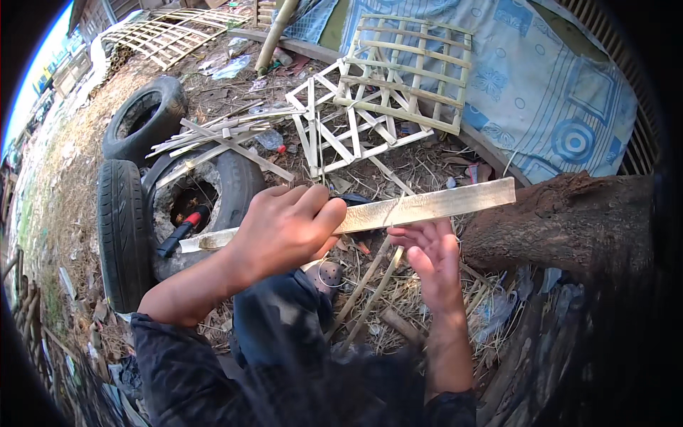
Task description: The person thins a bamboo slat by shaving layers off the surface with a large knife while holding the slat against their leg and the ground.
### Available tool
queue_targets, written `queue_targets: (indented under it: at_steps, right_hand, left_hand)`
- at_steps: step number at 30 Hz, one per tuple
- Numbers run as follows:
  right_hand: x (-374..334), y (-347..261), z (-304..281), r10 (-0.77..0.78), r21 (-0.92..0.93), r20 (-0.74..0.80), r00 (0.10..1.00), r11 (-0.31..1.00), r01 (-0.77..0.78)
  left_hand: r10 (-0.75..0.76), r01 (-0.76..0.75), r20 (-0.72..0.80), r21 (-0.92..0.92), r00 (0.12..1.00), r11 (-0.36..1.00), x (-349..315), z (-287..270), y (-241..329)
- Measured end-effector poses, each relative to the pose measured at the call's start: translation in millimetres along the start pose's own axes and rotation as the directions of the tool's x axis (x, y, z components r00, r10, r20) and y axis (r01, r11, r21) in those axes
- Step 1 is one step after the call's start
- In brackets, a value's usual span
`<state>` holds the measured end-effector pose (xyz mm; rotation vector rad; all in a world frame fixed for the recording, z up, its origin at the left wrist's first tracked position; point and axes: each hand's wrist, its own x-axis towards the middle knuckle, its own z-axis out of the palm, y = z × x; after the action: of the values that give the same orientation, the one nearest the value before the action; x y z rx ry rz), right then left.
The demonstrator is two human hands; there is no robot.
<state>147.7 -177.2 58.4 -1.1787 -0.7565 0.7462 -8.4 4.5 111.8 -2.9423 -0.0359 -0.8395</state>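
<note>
Head view, as I read it from here: my left hand, a little to the 8 o'clock side of centre, has its fingers clamped around a pale flat strip. The strip runs across the middle, one end showing past the wrist toward 9 o'clock, the other reaching to 3 o'clock and tipped slightly upward. My right hand, toward 4 o'clock, has its palm turned up, thumb and fingers apart, just under the strip's lower edge; I cannot tell whether the fingertips touch it.

At 9 o'clock I have an upright tyre beside a flat-lying tyre, with a red-and-black tool at the latter's opening. Another tyre lies at 10 o'clock. Also toward 10, a pile of thin strips rests over the flat-lying tyre's upper side, near a clear bottle with a red cap. At 12 o'clock sits an angular frame of pale slats, and at 1 o'clock a lattice panel overlaps it. A blue patterned sheet spreads at 2 o'clock; a thick log lies at 3. Just below centre, toward 6, I see a clog-type shoe.
</note>
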Motion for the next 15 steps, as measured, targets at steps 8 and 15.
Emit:
queue_targets:
  at_steps: [8,15]
  right_hand:
    - [-10,3,-11,-0.231,0.124,-0.282,0.931,0.954,0.274]
    - [-17,5,-38,-0.281,-0.024,-0.473,0.835,0.952,0.306]
  left_hand:
    - [0.267,-0.265,0.042,-0.045,0.963,0.963,46,31,22]
    - [0.046,-0.056,-0.04,-0.343,0.998,0.938,50,54,20]
